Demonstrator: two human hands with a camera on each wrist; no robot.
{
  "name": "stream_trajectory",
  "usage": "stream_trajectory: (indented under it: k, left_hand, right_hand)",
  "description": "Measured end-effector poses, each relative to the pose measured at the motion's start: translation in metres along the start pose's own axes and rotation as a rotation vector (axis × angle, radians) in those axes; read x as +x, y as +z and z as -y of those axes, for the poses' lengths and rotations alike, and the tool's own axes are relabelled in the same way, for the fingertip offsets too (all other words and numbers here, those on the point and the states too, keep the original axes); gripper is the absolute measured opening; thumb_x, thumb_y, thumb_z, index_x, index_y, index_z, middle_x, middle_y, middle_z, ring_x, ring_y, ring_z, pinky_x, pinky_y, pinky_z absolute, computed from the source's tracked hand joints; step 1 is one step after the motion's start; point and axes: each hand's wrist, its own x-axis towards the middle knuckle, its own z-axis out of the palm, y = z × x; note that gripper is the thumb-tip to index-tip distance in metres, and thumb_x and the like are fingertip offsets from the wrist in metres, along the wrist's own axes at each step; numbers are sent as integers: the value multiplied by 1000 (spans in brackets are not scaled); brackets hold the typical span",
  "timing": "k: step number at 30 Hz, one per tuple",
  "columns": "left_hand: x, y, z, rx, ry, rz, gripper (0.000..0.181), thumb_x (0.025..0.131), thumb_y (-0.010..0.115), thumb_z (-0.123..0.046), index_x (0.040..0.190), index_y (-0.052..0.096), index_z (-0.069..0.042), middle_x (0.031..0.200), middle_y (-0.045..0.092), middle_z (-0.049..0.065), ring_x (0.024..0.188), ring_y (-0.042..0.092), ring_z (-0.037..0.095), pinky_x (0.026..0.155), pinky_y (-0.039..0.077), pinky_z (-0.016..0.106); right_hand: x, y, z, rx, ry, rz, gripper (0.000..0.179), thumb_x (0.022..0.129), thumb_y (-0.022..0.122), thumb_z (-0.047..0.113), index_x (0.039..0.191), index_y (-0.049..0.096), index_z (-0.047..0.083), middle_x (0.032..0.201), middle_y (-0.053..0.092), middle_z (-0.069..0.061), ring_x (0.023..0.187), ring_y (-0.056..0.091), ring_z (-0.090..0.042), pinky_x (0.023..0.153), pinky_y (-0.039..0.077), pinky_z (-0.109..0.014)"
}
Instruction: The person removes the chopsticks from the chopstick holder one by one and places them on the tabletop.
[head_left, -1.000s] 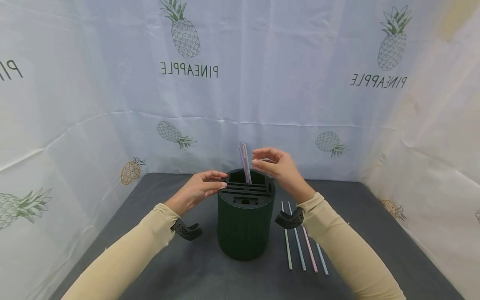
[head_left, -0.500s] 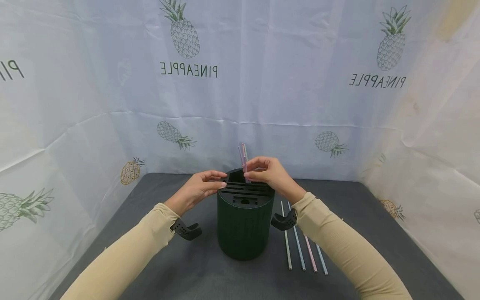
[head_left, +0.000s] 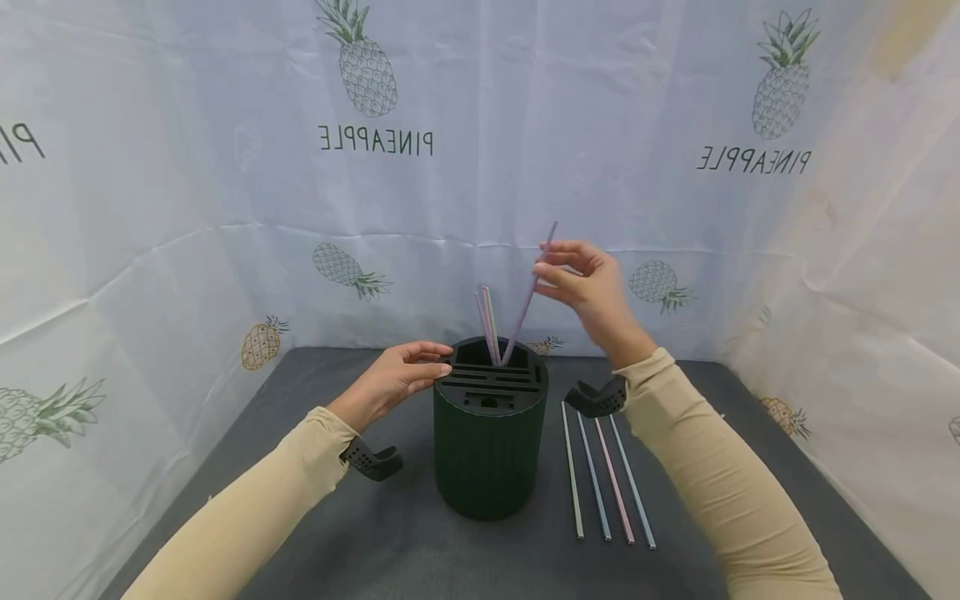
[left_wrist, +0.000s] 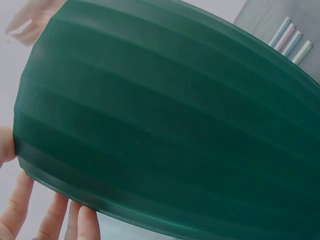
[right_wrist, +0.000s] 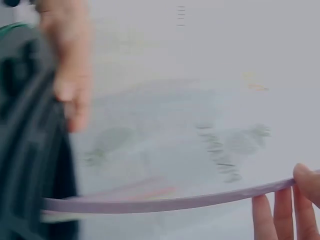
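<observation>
Head view: the work looks unfinished — four straws (head_left: 614, 481) lie on the desk (head_left: 465, 562), others (head_left: 492, 322) stand in the green holder (head_left: 487, 467), and the right hand (head_left: 594, 287) pinches a purple straw (head_left: 522, 312), lower end inside; the left hand (head_left: 393, 375) touches the holder, fingers extended.

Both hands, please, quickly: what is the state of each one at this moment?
Left hand: open, fingers touching the dark green container near its rim.
Right hand: closed, pinching a purple straw.

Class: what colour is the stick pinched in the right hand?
Light purple; the stick shows best in the right wrist view.
</observation>
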Motion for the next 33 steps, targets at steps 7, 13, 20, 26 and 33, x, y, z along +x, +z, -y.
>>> stream_trajectory:
  k: [7,13,20,26,33]
  left_hand:
    - [0,0,0,10,9,4,48,92,67,-15,136,51,-5,141,44,16,129,47,29,113,35,47]
    - [1,0,0,11,9,1,47,92,67,-15,136,52,-5,141,43,15,130,46,30,113,35,47]
    - [0,2,0,3,2,-2,47,92,66,-13,136,52,-4,141,43,15,131,46,31,114,34,47]
    - [-1,2,-1,2,0,1,47,92,66,-13,136,52,-4,142,43,16,131,46,31,114,34,47]
    - [-1,2,-1,7,4,4,47,92,67,-13,136,52,-4,141,44,15,129,47,29,113,35,46]
  right_hand:
    - [2,-30,40,240,-117,-168,27,84,67,-9,107,67,6,94,65,-7,83,67,-19,75,60,-33]
    - [-8,-69,45,252,-90,-308,40,81,72,-7,118,63,4,95,63,-7,80,68,-17,70,61,-30]
    - [-33,-123,13,98,129,-295,34,85,70,0,116,67,14,100,65,-1,84,67,-12,72,59,-25]
    - [-57,-168,-34,-144,325,-263,33,88,70,10,119,63,20,95,67,12,86,66,-2,74,57,-18]
    - [-88,-200,-79,-387,538,-174,71,91,69,22,149,33,0,92,65,24,87,64,8,79,55,-16]
